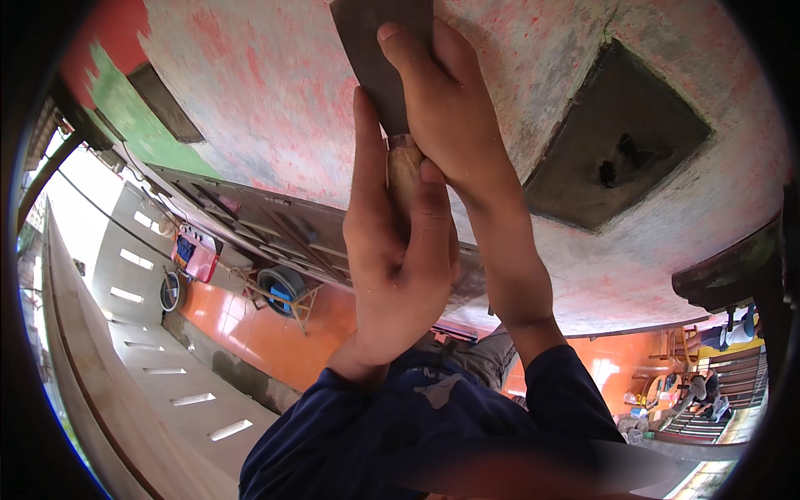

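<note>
Both of my hands are on a scraper (372, 71) with a wide, dark metal blade and a wooden handle. My left hand (396, 250) is wrapped round the handle, its thumb along the wood and its index finger stretched up beside the blade. Higher up, my right hand (458, 117) grips the blade, with the thumb lying on its face. The blade is up against a wall (275, 100) patched with worn pink, red and whitish paint; its top edge runs out of the picture, and I cannot tell whether it touches.
A dark square panel (617, 142) with a ragged hole is set in the wall at right. Below left, a grey tub (282, 287) stands on the orange tiled floor (242, 333) near a pale slotted wall (158, 358). Wooden furniture (679, 343) and clutter lie at far right.
</note>
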Action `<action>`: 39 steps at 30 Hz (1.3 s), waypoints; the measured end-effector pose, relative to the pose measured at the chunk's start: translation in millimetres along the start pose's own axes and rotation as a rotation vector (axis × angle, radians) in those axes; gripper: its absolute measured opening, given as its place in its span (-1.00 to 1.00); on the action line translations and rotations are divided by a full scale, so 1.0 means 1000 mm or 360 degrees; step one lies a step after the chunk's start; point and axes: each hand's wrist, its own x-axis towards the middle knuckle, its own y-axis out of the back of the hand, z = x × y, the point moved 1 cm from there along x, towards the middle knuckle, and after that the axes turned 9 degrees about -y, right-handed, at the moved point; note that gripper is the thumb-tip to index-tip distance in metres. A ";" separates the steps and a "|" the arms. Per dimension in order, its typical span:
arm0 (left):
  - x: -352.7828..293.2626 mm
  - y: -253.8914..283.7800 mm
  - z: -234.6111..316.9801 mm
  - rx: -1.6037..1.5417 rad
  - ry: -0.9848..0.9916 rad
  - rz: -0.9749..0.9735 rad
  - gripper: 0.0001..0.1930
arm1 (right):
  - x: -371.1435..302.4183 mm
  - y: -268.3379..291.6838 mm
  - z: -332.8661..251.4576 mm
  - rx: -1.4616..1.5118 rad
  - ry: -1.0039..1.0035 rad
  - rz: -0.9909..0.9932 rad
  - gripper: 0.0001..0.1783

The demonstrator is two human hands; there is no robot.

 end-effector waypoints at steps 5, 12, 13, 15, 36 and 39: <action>0.006 -0.001 0.000 0.0042 0.0063 0.0024 -0.40 | 0.002 0.001 -0.009 -0.0016 0.0004 0.0125 -0.67; 0.002 0.000 -0.001 -0.0047 0.0223 -0.0066 -0.39 | -0.004 0.005 -0.007 0.0029 -0.0224 0.0115 -0.67; 0.001 -0.001 -0.002 -0.0040 0.0082 -0.0051 -0.39 | -0.005 0.006 -0.002 0.0024 -0.0047 0.0090 -0.67; -0.003 0.000 0.001 0.0009 0.0020 -0.0002 -0.38 | -0.009 0.008 0.004 -0.0001 0.0254 0.0075 -0.67; -0.013 0.015 -0.013 -0.0111 0.0155 -0.0104 -0.39 | -0.021 0.013 0.001 0.0085 -0.0029 0.0105 -0.68; -0.054 0.049 -0.049 -0.0138 0.0376 -0.0276 -0.29 | -0.081 0.039 0.054 0.0090 -0.0306 -0.0060 -0.54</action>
